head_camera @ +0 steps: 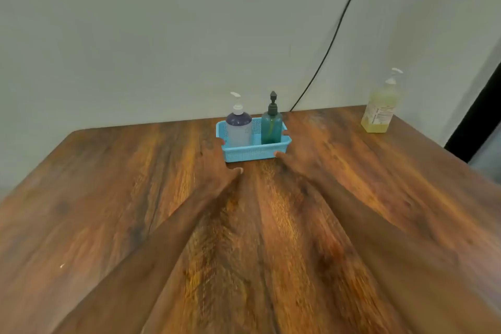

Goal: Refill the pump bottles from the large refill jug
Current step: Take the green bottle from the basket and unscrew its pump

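Observation:
A small blue basket (245, 154) stands near the table's back edge. Two pump bottles are upright in it: a clear one with a dark top part and a white pump (238, 127), and a green one with a dark pump (271, 126). My left hand (214, 161) is spread at the basket's left end, with a fingertip at the rim and the thumb apart in front. At the right end my right hand (298, 150) has its thumb against the front wall and a finger by the right rim. A large clear bottle of yellowish liquid with a white pump (379, 112) stands alone at the far right.
The wooden table (135, 211) meets a pale wall at the back. A black cable (333, 35) runs down the wall behind the basket. A dark vertical edge (477, 116) lies past the table's right corner. The picture is blurred by motion.

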The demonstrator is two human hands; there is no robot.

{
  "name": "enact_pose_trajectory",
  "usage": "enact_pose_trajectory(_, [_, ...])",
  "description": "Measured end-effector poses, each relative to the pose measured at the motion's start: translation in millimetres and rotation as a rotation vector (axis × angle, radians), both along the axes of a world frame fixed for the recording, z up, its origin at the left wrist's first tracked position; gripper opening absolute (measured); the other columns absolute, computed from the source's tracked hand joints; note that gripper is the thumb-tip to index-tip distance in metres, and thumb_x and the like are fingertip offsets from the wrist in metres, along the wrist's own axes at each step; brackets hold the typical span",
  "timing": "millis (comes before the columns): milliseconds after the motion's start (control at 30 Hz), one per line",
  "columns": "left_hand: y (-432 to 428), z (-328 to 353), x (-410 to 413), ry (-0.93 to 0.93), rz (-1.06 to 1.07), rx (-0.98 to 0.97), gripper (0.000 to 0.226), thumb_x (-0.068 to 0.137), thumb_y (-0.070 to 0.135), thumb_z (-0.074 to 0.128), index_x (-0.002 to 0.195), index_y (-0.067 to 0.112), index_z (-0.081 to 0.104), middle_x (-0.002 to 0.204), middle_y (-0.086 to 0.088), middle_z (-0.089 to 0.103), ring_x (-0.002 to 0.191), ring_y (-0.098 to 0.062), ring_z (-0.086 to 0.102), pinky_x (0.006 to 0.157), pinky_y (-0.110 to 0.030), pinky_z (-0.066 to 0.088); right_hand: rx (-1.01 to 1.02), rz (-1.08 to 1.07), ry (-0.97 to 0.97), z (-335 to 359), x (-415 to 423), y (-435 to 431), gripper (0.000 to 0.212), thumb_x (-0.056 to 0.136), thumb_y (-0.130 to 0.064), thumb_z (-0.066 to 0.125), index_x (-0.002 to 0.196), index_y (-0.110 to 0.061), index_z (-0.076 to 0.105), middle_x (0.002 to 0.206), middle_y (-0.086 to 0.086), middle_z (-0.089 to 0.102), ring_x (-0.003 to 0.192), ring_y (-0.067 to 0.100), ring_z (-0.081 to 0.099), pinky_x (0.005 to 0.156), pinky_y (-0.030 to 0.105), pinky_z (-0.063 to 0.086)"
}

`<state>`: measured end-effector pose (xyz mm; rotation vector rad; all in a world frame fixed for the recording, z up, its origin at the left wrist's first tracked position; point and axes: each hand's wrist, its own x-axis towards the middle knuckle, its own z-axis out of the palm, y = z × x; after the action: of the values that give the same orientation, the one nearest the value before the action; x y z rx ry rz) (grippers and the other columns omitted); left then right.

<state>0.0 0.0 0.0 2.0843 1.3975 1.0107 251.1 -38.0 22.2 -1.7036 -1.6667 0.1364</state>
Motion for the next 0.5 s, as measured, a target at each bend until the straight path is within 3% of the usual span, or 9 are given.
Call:
enact_pose_trajectory(33, [4.1,-0.1,-1.0,0.039,0.006,-0.019,0.072,0.082,0.044,0.087,0.141,0.022,0.051,0.136,0.0,0.063,0.121,-0.017,0.063,0.089,-0.018,0.051,-0.002,0.045,0.106,0.2,-3.5,-1.4,0.042,0.09,-0.04,0.074,0.124,-0.018,0.064,0.116,-0.003,0.066,0.103,0.011,0.063,0.093,0.021,0.054])
enact_pose_trajectory(67, [4.3,3.5,-0.5,0.07,0.004,-0.024,0.064,0.086,0.042,0.084,0.138,0.021,0.054,0.135,0.0,0.065,0.12,-0.018,0.065,0.086,-0.016,0.05,-0.041,0.0,0.077,1.6,-5.0,-2.3,0.033,0.093,-0.031,0.073,0.121,-0.015,0.067,0.113,-0.001,0.068,0.1,0.01,0.064,0.087,0.017,0.054])
enact_pose_trajectory(133, [9.5,1.7,-1.2,0.106,0.012,0.015,0.046,0.093,0.037,0.078,0.131,0.018,0.06,0.133,-0.005,0.068,0.117,-0.021,0.068,0.087,-0.02,0.055,-0.051,-0.081,0.033,-2.1,-8.6,-2.2,0.025,0.095,-0.025,0.07,0.117,-0.013,0.07,0.112,0.005,0.071,0.099,0.015,0.067,0.082,0.02,0.056])
enact_pose_trajectory(267, [5.2,9.2,4.5,0.066,0.07,0.009,0.036,0.098,0.031,0.073,0.127,0.011,0.068,0.13,-0.01,0.07,0.111,-0.022,0.071,0.088,-0.022,0.056,-0.003,-0.122,0.101,-7.7,-8.5,-1.7,0.018,0.094,-0.015,0.07,0.111,-0.009,0.074,0.109,0.007,0.072,0.091,0.01,0.063,0.07,0.005,0.045])
enact_pose_trajectory(333, [-2.9,9.1,2.3,0.064,0.056,0.013,0.036,0.098,0.032,0.072,0.128,0.012,0.068,0.13,-0.01,0.07,0.108,-0.018,0.071,0.082,-0.016,0.055,0.013,-0.118,0.106,-7.9,-7.3,-13.2,0.018,0.094,-0.016,0.07,0.112,-0.01,0.074,0.108,0.003,0.07,0.093,0.009,0.062,0.074,0.008,0.049])
enact_pose_trajectory(433, [-23.6,8.2,-3.7,0.047,0.045,0.023,0.035,0.098,0.033,0.073,0.127,0.014,0.069,0.129,-0.009,0.07,0.107,-0.016,0.07,0.077,-0.011,0.054,0.036,-0.08,0.127,-9.9,-2.1,-30.5,0.017,0.093,-0.019,0.072,0.11,-0.014,0.075,0.108,0.0,0.072,0.098,0.012,0.065,0.087,0.029,0.058])
enact_pose_trajectory(500, [-44.2,9.8,-7.4,0.017,0.049,0.046,0.032,0.097,0.032,0.075,0.124,0.016,0.071,0.127,-0.007,0.072,0.106,-0.016,0.071,0.08,-0.015,0.057,0.036,-0.073,0.122,-7.4,-2.3,-49.1,0.017,0.093,-0.021,0.072,0.109,-0.017,0.076,0.106,-0.001,0.073,0.096,0.011,0.067,0.085,0.026,0.058])
